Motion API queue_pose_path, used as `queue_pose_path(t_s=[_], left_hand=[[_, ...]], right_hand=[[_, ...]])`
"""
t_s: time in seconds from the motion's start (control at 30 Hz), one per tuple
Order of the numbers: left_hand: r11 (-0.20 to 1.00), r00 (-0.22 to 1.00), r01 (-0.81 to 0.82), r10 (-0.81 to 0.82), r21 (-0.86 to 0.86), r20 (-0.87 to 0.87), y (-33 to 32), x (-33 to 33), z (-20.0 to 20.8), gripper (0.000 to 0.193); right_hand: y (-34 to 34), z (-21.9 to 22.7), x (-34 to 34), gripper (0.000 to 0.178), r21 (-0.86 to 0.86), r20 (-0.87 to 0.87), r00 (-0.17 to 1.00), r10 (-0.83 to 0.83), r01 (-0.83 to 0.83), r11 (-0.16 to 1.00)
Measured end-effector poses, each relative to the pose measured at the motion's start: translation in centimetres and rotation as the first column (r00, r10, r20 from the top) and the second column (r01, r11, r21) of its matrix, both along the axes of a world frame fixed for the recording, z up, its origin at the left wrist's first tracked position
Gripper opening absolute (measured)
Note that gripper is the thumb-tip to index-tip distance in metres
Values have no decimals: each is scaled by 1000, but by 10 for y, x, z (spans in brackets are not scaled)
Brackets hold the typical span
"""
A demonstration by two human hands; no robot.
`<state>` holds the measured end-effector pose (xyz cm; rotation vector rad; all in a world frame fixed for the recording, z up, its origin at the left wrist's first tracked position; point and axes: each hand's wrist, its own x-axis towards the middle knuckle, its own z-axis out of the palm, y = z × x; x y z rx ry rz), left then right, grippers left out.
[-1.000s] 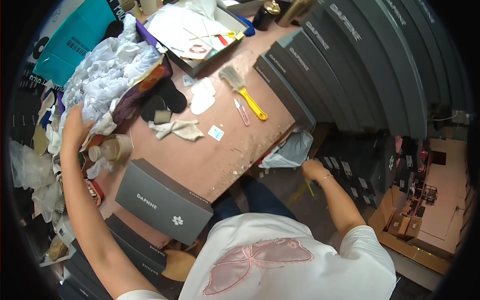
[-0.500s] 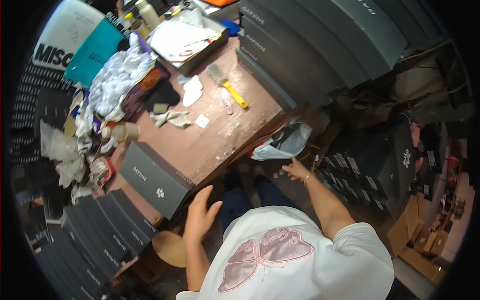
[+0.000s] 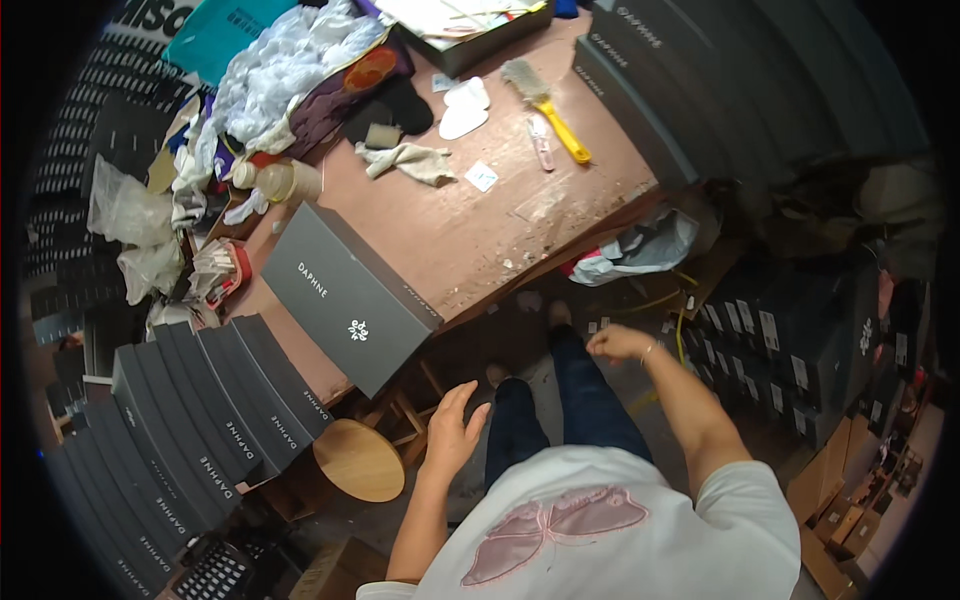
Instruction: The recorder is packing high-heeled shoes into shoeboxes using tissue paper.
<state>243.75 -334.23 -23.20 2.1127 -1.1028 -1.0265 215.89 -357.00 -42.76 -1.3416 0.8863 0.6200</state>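
My left hand (image 3: pixel 455 432) hangs in the air with its thumb apart from the fingers, open and holding nothing. Nearest to it are a dark grey lidded shoe box (image 3: pixel 345 300) at the table's near left corner and a round wooden stool (image 3: pixel 360 462); it touches neither. Over the floor to the right, beside my leg, my right hand (image 3: pixel 620 343) is loosely closed with the fingers curled in, and nothing shows in it. On the table (image 3: pixel 450 235) lie a yellow-handled brush (image 3: pixel 560 125), a small pinkish tool (image 3: pixel 541 143), white pads (image 3: pixel 464 108) and a crumpled cloth (image 3: pixel 415 163).
Stacked grey shoe boxes (image 3: pixel 215 420) stand at the left, with more boxes (image 3: pixel 680 90) at the far right. A pale plastic bag (image 3: pixel 650 245) hangs by the table's edge. Labelled dark boxes (image 3: pixel 790 340) stand right of my right hand. Crumpled white wrapping (image 3: pixel 285 75) covers the far left.
The view has shifted, so the table and shoe box appear larger and more of the stool shows. My legs have parted in a step. The right hand's outstretched finger has curled in.
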Motion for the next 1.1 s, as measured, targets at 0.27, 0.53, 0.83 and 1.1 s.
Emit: queue_pose_path(t_s=[0.27,0.53,0.83,1.1], left_hand=[[849,983,179,-138,496,-119,137,-16,-248,78],[882,940,-179,22,436,341,148,-28,-338,79],[931,859,-207,25,301,512,118,-15,-398,81],[841,936,-232,56,489,347,122,-13,-354,76]], right_hand=[[103,-221,44,49,-372,-133,985,113,-155,915],[97,-420,73,53,-620,-112,878,465,-427,658],[101,-544,76,56,-567,-157,881,447,-451,689],[143,-486,70,59,-382,133,760,636,-553,740]])
